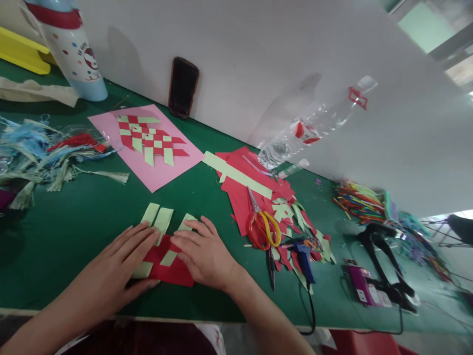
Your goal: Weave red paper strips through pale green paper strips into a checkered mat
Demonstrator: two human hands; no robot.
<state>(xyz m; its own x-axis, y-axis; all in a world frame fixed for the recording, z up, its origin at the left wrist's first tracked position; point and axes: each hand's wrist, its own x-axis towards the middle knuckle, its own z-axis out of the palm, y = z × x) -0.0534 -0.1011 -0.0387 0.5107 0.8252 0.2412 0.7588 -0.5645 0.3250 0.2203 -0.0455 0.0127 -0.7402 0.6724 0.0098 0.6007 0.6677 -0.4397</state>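
Note:
A small weave of red paper and pale green strips (165,256) lies on the green table (74,231) near its front edge. My left hand (127,259) lies flat on the weave's left side, fingers stretched out over the green strips. My right hand (201,251) rests flat on its right side, fingers spread and pointing left onto the strips. Neither hand grips anything. Parts of the weave are hidden under both palms.
A finished red and green weave (150,138) sits on pink paper behind. To the right lie red sheets (247,187), scissors (262,227), paper scraps, a blue glue gun (305,259), a tipped plastic bottle (310,130) and coloured sticks (356,199). Tassels (44,158) lie left; a phone (183,88) leans on the wall.

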